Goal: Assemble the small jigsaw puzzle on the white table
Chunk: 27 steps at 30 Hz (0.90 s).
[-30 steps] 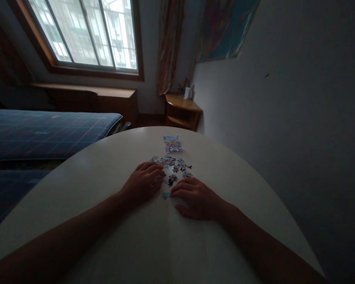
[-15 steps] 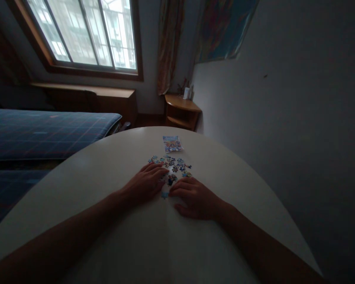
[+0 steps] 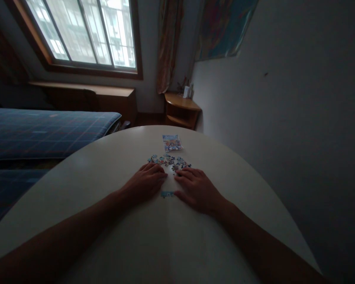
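On the round white table [image 3: 230,177] a loose cluster of jigsaw puzzle pieces [image 3: 168,159] lies just beyond both hands. My left hand [image 3: 146,182] rests palm down left of the middle, fingers laid out near the cluster's near edge, with no piece visible in it. Across from it, my right hand [image 3: 197,190] is open, its fingertips by the near right pieces and its thumb at the right end of a pale blue strip of puzzle pieces [image 3: 167,194]. That strip lies between the two hands, nearer to me. What lies under the fingers is hidden.
A printed packet [image 3: 172,143] lies behind the pieces, toward the table's far edge. To the left stands a bed with a blue plaid mattress [image 3: 47,132]. A wooden corner shelf [image 3: 182,103] stands past the table, and a bare wall [image 3: 298,130] runs along the right.
My right hand has moved slightly up and forward, uncovering more of the blue strip. Dark pieces between the hands are no longer visible there. My left fingers have drawn back slightly and closer together.
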Available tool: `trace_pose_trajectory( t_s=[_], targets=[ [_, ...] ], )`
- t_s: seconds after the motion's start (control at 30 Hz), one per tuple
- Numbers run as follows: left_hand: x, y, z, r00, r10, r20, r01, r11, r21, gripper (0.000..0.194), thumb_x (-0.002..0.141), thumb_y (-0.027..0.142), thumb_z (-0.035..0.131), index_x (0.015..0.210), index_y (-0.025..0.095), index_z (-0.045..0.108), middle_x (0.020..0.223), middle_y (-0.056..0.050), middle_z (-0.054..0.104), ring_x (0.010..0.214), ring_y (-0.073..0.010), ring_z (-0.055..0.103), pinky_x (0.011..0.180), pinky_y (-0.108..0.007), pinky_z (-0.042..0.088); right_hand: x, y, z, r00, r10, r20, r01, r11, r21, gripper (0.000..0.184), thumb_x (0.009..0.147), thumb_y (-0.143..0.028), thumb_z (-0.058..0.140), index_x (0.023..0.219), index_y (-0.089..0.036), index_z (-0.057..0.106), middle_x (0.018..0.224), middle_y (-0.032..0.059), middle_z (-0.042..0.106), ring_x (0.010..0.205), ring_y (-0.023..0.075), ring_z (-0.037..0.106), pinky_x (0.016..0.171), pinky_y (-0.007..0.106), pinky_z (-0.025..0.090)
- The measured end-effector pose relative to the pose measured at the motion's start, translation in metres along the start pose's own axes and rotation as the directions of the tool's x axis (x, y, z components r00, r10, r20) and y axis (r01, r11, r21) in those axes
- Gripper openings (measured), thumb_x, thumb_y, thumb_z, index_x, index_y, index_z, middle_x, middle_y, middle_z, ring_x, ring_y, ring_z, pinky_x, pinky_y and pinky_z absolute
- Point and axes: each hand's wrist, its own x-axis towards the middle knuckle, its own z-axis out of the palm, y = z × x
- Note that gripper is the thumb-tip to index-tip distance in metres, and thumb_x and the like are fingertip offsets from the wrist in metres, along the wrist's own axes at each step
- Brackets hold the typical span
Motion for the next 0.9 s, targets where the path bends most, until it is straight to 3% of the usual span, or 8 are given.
trace_pose_trajectory(
  t_s=[0.17,0.37,0.5,0.67,0.77,0.9],
  targets=[
    [-0.001,0.002,-0.002,0.995,0.095,-0.009,-0.095,0.995,-0.038,0.036,0.093,0.015,0.05,0.127,0.018,0.059,0.115,-0.011,0.065,0.113,-0.0242,0.055,0.1,-0.044,0.047,0.0,0.001,0.003,0.995,0.076,-0.059,-0.076,0.997,-0.004,0.038,0.095,-0.041,0.056,0.126,-0.019,0.063,0.138,0.0131,0.059,0.13,0.0296,0.049,0.109,0.051,0.037],
    [-0.003,0.008,-0.004,0.993,0.12,-0.018,-0.121,0.985,-0.122,0.044,0.087,0.005,0.046,0.128,0.018,0.055,0.117,-0.011,0.067,0.113,-0.0208,0.059,0.107,-0.047,0.043,0.0,0.0,0.005,0.993,0.001,-0.12,0.007,0.997,0.071,0.029,0.089,-0.034,0.064,0.117,-0.026,0.068,0.124,0.0098,0.065,0.118,0.0253,0.056,0.104,0.048,0.041],
    [-0.003,0.011,-0.008,0.987,0.163,0.0,-0.16,0.972,-0.17,0.03,0.09,0.015,0.053,0.118,0.021,0.062,0.113,-0.008,0.068,0.111,-0.0208,0.06,0.107,-0.045,0.041,0.001,0.005,0.008,0.989,0.026,-0.149,-0.012,0.996,0.09,0.019,0.086,-0.024,0.068,0.104,-0.028,0.073,0.113,0.0067,0.069,0.108,0.024,0.059,0.098,0.046,0.044],
    [0.001,0.015,-0.014,0.975,0.22,0.032,-0.209,0.955,-0.209,0.01,0.092,0.025,0.06,0.095,0.023,0.069,0.098,-0.003,0.072,0.098,-0.0193,0.061,0.099,-0.038,0.043,0.002,0.011,0.01,0.986,0.072,-0.154,-0.042,0.981,0.188,0.023,0.079,-0.01,0.07,0.094,-0.028,0.075,0.106,0.0043,0.07,0.102,0.0226,0.06,0.093,0.042,0.047],
    [0.002,0.016,-0.014,0.979,0.203,0.018,-0.196,0.961,-0.195,0.01,0.091,0.026,0.061,0.091,0.023,0.07,0.094,-0.003,0.072,0.094,-0.019,0.061,0.096,-0.037,0.043,0.002,0.006,0.008,0.975,0.155,-0.158,-0.127,0.977,0.172,0.019,0.081,-0.013,0.069,0.094,-0.025,0.075,0.103,0.0054,0.071,0.099,0.0235,0.061,0.09,0.043,0.047],
    [0.001,0.016,-0.011,0.98,0.2,0.013,-0.194,0.964,-0.183,0.008,0.091,0.025,0.061,0.087,0.022,0.068,0.092,-0.003,0.071,0.092,-0.018,0.062,0.096,-0.036,0.043,0.0,-0.005,0.005,0.966,0.222,-0.13,-0.204,0.969,0.143,0.016,0.078,-0.031,0.076,0.092,-0.022,0.075,0.101,0.0073,0.07,0.098,0.0264,0.061,0.09,0.047,0.046]
  ],
)
